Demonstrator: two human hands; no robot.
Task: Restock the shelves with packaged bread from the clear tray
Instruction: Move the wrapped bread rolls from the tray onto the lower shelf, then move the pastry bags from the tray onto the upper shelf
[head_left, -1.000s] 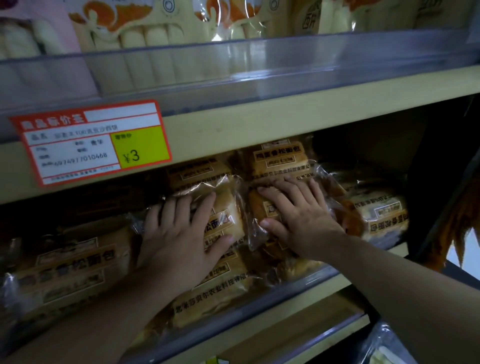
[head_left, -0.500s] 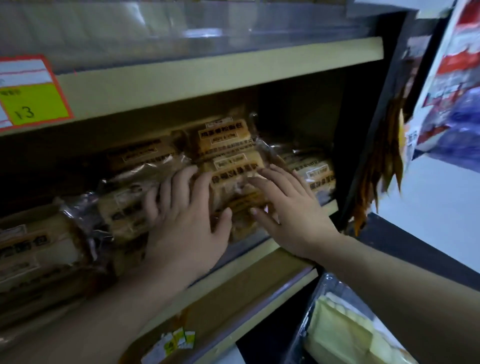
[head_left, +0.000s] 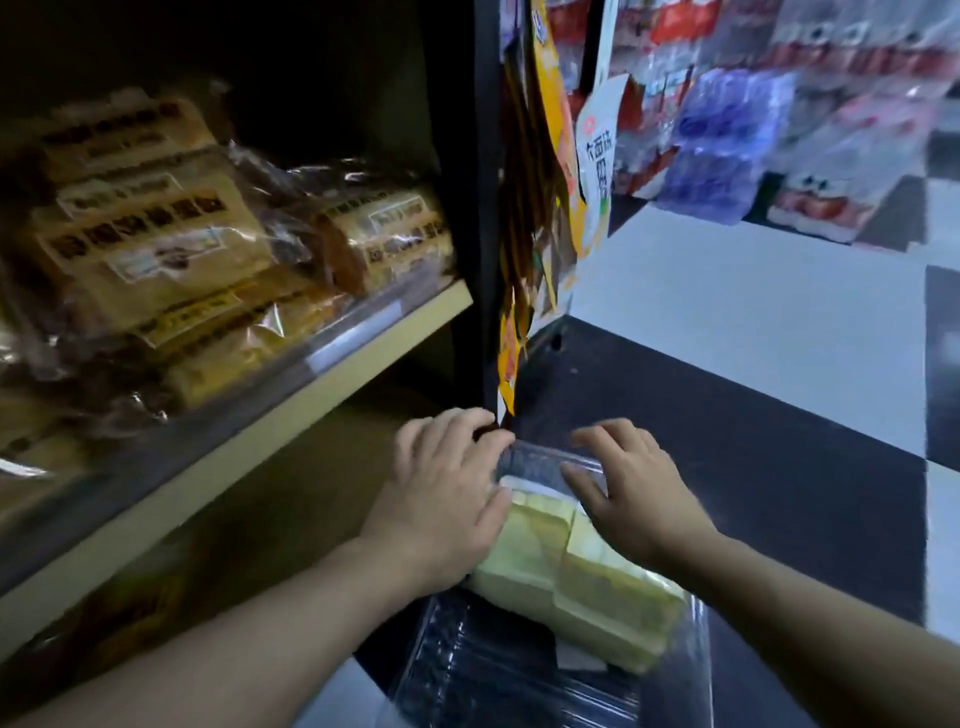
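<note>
Pale-yellow wrapped loaf of packaged bread (head_left: 571, 561) lies in the clear plastic tray (head_left: 519, 675) at six o'clock; left hand (head_left: 447, 499) and right hand (head_left: 639, 493), fingers spread, flank it for a two-handed lift; neither clamps yet.

Just 1 view here, head-mounted and wide-angle, tilted down and a bit right. It sits close over both forearms, with the shelf (head_left: 384, 332) at left and the checkered floor (head_left: 753, 322) at right.

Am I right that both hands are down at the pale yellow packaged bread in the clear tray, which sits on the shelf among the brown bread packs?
Not quite: the head view shows the clear tray low beside the shelf, not on it. Both the left hand and right hand are at the pale yellow packaged bread.
</note>
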